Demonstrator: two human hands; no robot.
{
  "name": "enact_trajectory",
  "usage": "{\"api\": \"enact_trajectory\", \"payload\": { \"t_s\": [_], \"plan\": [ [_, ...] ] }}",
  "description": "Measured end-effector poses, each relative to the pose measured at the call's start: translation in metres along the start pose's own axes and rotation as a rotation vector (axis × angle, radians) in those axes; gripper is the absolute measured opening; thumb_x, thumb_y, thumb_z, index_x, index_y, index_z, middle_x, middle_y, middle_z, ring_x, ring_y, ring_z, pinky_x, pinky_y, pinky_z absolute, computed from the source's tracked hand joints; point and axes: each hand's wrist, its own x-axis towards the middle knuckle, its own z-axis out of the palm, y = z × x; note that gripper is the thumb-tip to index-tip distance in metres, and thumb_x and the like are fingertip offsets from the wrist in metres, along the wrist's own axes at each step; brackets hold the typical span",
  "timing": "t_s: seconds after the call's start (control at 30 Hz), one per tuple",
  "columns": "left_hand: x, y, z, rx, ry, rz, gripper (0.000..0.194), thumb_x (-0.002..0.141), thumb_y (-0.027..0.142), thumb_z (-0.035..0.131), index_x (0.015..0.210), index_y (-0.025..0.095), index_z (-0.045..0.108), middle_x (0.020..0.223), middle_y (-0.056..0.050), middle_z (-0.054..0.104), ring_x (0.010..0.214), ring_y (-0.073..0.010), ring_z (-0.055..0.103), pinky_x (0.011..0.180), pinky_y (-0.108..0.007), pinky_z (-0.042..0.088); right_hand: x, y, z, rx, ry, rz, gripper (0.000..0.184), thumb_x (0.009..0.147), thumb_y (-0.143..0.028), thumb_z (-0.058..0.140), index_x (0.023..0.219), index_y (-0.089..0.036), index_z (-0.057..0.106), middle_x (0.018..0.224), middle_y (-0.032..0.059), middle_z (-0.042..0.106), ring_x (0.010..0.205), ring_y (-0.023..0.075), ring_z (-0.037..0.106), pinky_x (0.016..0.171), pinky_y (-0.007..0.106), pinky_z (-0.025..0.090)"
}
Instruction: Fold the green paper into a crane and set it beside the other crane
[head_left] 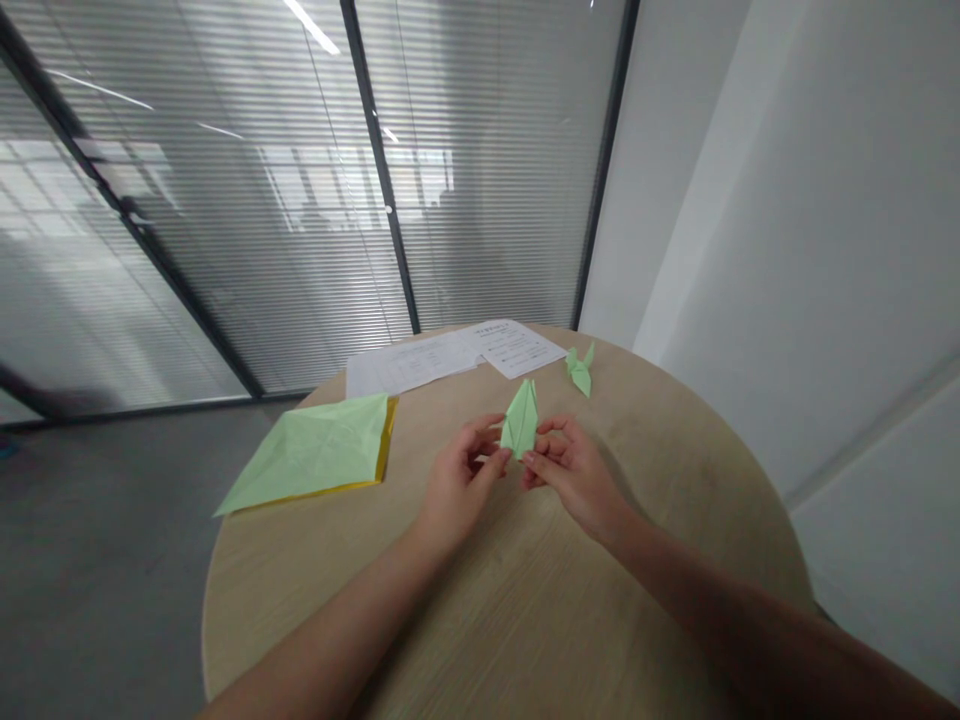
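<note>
Over the middle of a round wooden table [525, 620], both my hands pinch a small folded piece of light green paper [521, 418], a narrow pointed shape standing upright. My left hand [459, 478] grips its lower left edge between thumb and fingers. My right hand [574, 470] holds its lower right edge, fingers curled.
A stack of green and yellow paper sheets [319, 452] lies at the table's left. White printed sheets [450, 358] lie at the far edge. A finished small green folded figure [580, 372] sits at the far right. Glass partitions with blinds and a white wall stand behind.
</note>
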Motion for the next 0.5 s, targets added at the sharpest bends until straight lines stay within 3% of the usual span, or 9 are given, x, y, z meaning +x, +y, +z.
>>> {"api": "enact_trajectory", "payload": {
  "t_s": [0.13, 0.27, 0.5],
  "plan": [
    [-0.0001, -0.0009, -0.0006, -0.001, 0.014, -0.011, 0.031, 0.086, 0.030, 0.069, 0.114, 0.018, 0.070, 0.098, -0.007, 0.074, 0.077, -0.0165, 0.069, 0.069, -0.030, 0.061, 0.0000, 0.0023, -0.0004, 0.006, -0.004, 0.002, 0.042, 0.078, -0.041, 0.079, 0.103, -0.025, 0.049, 0.072, -0.0062, 0.062, 0.063, 0.0140, 0.064, 0.062, 0.031, 0.059],
    [0.0018, 0.0018, -0.0010, -0.065, -0.039, -0.010, 0.015, 0.085, 0.029, 0.070, 0.094, 0.019, 0.076, 0.106, -0.008, 0.076, 0.080, -0.0174, 0.071, 0.071, -0.031, 0.061, 0.0007, 0.0043, -0.0008, 0.010, -0.001, -0.003, 0.039, 0.078, -0.040, 0.078, 0.103, -0.027, 0.050, 0.077, -0.0046, 0.066, 0.063, 0.0142, 0.065, 0.061, 0.030, 0.058],
    [0.0027, 0.0063, -0.0013, -0.140, -0.077, -0.157, 0.016, 0.083, 0.031, 0.070, 0.088, 0.018, 0.077, 0.084, -0.005, 0.076, 0.071, -0.0159, 0.068, 0.070, -0.031, 0.058, 0.0014, 0.0057, -0.0019, -0.019, 0.016, 0.020, 0.033, 0.080, -0.041, 0.074, 0.097, -0.026, 0.050, 0.080, -0.0030, 0.070, 0.063, 0.0156, 0.068, 0.057, 0.028, 0.057]
  ]
}}
